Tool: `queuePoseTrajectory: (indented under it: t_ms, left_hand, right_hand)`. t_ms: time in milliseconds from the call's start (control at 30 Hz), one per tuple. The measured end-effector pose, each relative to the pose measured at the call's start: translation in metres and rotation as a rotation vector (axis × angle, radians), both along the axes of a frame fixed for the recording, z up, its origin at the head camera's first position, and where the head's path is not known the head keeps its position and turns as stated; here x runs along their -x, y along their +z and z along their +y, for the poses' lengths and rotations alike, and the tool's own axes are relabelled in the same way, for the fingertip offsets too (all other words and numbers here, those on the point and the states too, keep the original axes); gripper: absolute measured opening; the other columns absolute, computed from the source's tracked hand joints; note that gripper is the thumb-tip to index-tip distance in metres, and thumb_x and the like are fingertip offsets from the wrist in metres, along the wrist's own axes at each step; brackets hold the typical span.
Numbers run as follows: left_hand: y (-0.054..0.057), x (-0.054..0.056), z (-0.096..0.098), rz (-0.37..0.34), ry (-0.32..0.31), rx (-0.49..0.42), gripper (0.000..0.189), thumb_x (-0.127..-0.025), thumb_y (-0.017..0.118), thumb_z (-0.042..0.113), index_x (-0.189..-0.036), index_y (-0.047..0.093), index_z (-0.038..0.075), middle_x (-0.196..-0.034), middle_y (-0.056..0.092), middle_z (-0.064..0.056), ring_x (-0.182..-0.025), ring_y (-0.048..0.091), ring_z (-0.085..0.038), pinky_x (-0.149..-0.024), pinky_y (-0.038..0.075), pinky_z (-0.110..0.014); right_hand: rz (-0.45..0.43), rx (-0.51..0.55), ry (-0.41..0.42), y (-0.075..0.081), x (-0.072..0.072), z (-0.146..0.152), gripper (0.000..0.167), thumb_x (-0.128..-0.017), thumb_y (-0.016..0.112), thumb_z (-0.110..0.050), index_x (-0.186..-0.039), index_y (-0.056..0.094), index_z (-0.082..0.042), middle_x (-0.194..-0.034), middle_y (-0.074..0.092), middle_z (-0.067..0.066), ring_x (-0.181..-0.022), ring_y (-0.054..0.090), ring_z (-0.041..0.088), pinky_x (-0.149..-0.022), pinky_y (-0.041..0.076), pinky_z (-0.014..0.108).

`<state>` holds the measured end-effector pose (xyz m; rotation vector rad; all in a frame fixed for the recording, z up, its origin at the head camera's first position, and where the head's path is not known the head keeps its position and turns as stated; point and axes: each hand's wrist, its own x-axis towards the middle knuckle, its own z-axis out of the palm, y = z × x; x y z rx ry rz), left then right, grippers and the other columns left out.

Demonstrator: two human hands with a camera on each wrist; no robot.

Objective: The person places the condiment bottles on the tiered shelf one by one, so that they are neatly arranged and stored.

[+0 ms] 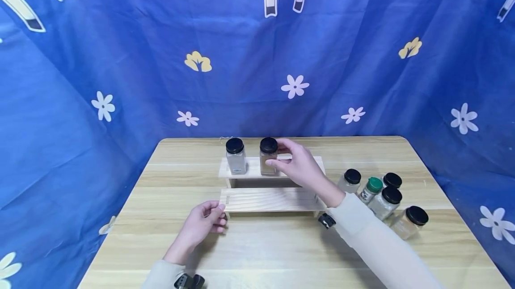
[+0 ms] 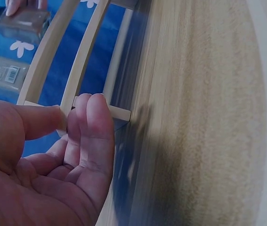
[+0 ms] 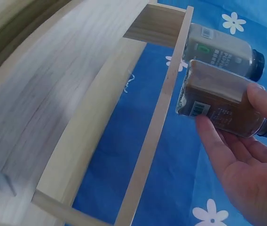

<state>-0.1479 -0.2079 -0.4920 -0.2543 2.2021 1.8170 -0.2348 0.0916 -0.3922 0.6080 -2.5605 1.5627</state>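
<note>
While the right hand pinched a brown-filled jar, I had that jar sighted over the upper board of a small two-tier wooden rack. Its thumb lay on one side of the glass and its fingers curled round the other. From my end I could not tell whether the base was touching the wood or just above it. The right wrist view gave me a barcode label near the bottom of the jar.

To the left, with a gap between, a pale-filled jar stood upright on the same tier, capped in black. I saw the left hand pinching the left end of the lower board, thumb against its edge and fingertips tucked beneath.

Right of the rack, on the wood-grained counter, I counted five more containers in a loose group: a green-lidded shaker among four black-lidded jars. The pale right sleeve crossed in front of them, and a black device sat at that wrist. Behind everything, I had blue cloth printed with white flowers and yellow trees.
</note>
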Motion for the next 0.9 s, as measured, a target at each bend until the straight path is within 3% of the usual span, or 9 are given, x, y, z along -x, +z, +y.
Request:
queuePoseTrajectory:
  t_ms: [367,667,900]
  left_hand:
    - [0.000,-0.002,0.002,-0.001,-0.013,0.005,0.043,-0.108,0.059,0.016,-0.138,0.051,-0.012,-0.103,0.067,-0.015,-0.086,0.070,-0.023,-0.077,0.070,-0.036]
    - [0.003,-0.001,0.001,-0.006,-0.009,0.008,0.041,-0.108,0.058,0.017,-0.137,0.052,-0.012,-0.102,0.067,-0.014,-0.085,0.071,-0.022,-0.077,0.070,-0.036]
    - [0.005,-0.001,0.002,-0.005,-0.004,0.007,0.039,-0.108,0.059,0.016,-0.135,0.054,-0.011,-0.101,0.067,-0.014,-0.085,0.071,-0.022,-0.077,0.070,-0.036]
  right_hand:
    - [-0.009,-0.041,-0.001,-0.003,0.007,-0.009,0.048,-0.089,0.086,-0.016,-0.131,0.066,-0.007,-0.118,0.075,0.009,-0.114,0.072,0.027,-0.093,0.067,0.027]
    - [0.000,-0.020,0.010,-0.002,0.010,-0.009,0.050,-0.087,0.087,-0.016,-0.130,0.065,-0.006,-0.123,0.075,0.010,-0.116,0.073,0.028,-0.099,0.066,0.045]
    - [-0.123,0.040,-0.005,-0.003,0.001,0.005,0.070,-0.086,0.089,-0.022,-0.146,0.056,-0.007,-0.137,0.066,0.012,-0.130,0.066,0.033,-0.098,0.066,0.032]
